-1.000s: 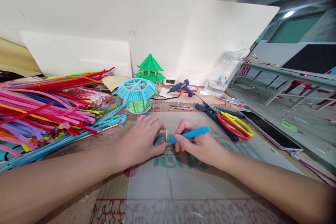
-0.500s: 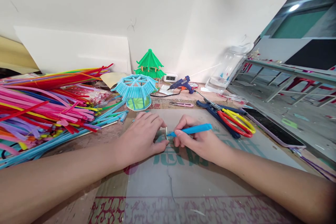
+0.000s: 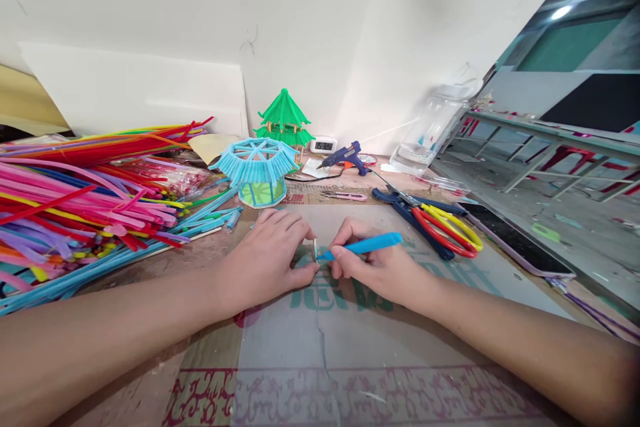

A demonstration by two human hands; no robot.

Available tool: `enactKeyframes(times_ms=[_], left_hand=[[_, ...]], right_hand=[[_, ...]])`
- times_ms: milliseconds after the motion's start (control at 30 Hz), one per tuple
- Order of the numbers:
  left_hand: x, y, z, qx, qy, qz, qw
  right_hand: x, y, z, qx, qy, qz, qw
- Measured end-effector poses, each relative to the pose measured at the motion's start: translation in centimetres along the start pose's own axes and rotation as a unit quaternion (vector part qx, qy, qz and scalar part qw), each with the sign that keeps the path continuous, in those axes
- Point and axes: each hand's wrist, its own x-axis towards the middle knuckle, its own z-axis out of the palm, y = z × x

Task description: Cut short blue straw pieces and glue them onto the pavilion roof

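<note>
My left hand (image 3: pixel 275 253) grips a short thin stick (image 3: pixel 315 249) between thumb and forefinger, just above the cardboard sheet (image 3: pixel 280 347). Part of the stick's near side looks blue. A blue marker pen (image 3: pixel 367 245) lies in my right hand (image 3: pixel 367 260), its fingers closed round the barrel. The pen's tip meets the stick or is very close to it. Beyond my left hand stands a small house model with a light blue roof (image 3: pixel 257 159), built of pipe cleaners.
Colourful pipe cleaners (image 3: pixel 90 207) lie heaped at the left. A green pagoda model (image 3: pixel 283 120), a clock (image 3: pixel 323 145) and a glue gun (image 3: pixel 345 157) stand behind. Red-and-yellow-handled pliers (image 3: pixel 445 230), a phone (image 3: pixel 515 240) and a water bottle (image 3: pixel 423 127) are at the right.
The stick's near side shows more blue than before, with the pen tip still against it or close by. Both hands keep their hold; the view has shifted slightly.
</note>
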Motion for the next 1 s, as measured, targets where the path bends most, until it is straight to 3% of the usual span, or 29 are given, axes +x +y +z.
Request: enactKeyframes(times_ms=[567,867,1000], left_hand=[[0.13,0.06,-0.03,0.002,0.003,0.004,1.000],[0.13,0.02,0.04,-0.010,0.003,-0.001,1.000],[0.18,0.05,0.16,-0.016,0.005,0.002,1.000]], right_hand=[[-0.02,0.08,0.30,0.060,0.041,-0.015,0.997],[0.06,-0.06,0.20,0.044,0.031,0.027,0.998],[0.14,0.07,0.28,0.064,0.042,0.004,0.997]])
